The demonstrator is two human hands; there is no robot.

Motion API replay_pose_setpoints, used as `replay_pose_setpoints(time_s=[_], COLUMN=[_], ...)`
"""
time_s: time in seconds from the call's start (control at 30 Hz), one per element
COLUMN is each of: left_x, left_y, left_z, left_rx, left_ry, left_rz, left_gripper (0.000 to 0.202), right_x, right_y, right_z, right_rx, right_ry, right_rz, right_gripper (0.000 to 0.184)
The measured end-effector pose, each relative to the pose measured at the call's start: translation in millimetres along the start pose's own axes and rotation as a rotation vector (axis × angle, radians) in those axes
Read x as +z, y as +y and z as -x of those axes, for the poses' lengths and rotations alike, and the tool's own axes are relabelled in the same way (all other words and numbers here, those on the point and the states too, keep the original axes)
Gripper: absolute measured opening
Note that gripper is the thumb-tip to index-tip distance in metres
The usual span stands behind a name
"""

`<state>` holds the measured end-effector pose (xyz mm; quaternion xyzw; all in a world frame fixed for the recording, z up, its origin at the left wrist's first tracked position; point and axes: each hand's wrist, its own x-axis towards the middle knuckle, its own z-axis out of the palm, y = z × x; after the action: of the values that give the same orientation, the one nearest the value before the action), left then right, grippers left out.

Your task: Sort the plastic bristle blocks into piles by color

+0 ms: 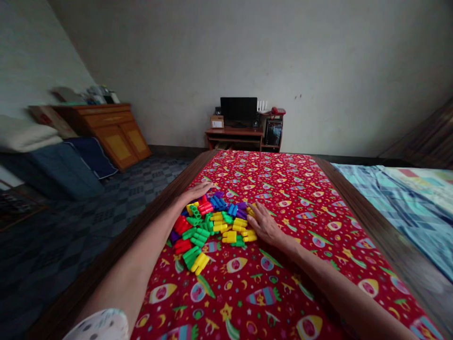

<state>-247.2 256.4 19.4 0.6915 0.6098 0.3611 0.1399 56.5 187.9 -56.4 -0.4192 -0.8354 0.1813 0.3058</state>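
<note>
A loose pile of plastic building blocks [200, 236] in red, green, yellow, blue and purple lies on a red patterned cloth [262, 297]. My left hand [198, 191] rests at the pile's far left edge, its fingers stretched forward and nothing seen in it. On the pile's right side, my right hand [266, 225] lies low with fingers extended, touching or very near the yellow blocks [249, 235]. Part of a yellow block is hidden behind its fingertips. Closest to me in the pile is a yellow block [200, 263] against a green one.
The cloth covers a table with dark wooden edges [348, 198]. To the right is a bed with a blue-green sheet [392, 203]. A desk with a monitor [239, 112] stands against the far wall, and a wooden cabinet [113, 132] at the left.
</note>
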Motion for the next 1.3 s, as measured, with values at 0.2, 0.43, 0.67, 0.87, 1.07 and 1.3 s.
replay_pose_setpoints(time_s=[0.2,0.43,0.67,0.87,1.07,1.3], left_x=[-3.8,-38.8,-72.2,-16.3,24.2,17.8], left_y=[21,65,-18,7,59,66], left_z=[37,128,212,205,159,117], left_rx=[0.153,0.407,0.118,0.134,0.250,0.340], left_ry=[-0.400,-0.412,-0.142,-0.084,-0.071,-0.183], left_rz=[-0.006,-0.142,-0.197,-0.077,0.094,0.069], left_gripper=[0.048,0.060,0.106,0.123,0.090,0.077], right_x=[28,-15,-52,-7,8,-64], right_y=[-51,-67,-12,-45,-67,-40], right_z=[-13,4,58,47,21,32], right_rx=[-0.070,-0.262,-0.126,-0.243,-0.146,-0.016], right_ry=[-0.131,-0.165,-0.239,-0.277,-0.161,-0.188], right_rz=[-0.182,-0.286,-0.065,-0.113,-0.313,-0.458], right_gripper=[0.089,0.067,0.085,0.097,0.084,0.054])
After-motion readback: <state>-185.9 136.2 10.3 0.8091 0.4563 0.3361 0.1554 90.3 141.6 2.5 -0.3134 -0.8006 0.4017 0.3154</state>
